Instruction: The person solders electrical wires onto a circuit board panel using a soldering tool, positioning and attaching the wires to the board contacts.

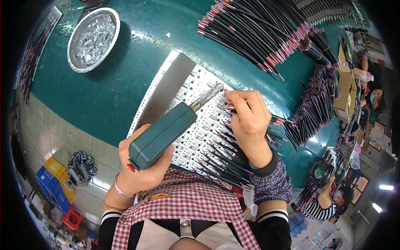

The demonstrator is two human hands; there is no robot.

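My left hand (139, 179) is wrapped round a dark green soldering gun (163, 135). Its silvery tip (207, 96) reaches the upper right edge of a white circuit board panel (181, 146) dotted with small components. At that same edge, my right hand (251, 118) pinches the end of a thin black-sleeved wire (228, 100) with red and white leads, close beside the tip. Whether tip and wire touch is too small to tell. Several similar wires (223, 160) stick out along the panel's lower right side, partly under my right wrist.
A white-rimmed bowl (70, 54) of silvery scraps stands at the upper left. Black wires (254, 31) lie in a large pile at the upper right, with bundles (316, 106) down the right side. Beyond sits a cardboard box (345, 93); a person in stripes (318, 208) works at lower right.
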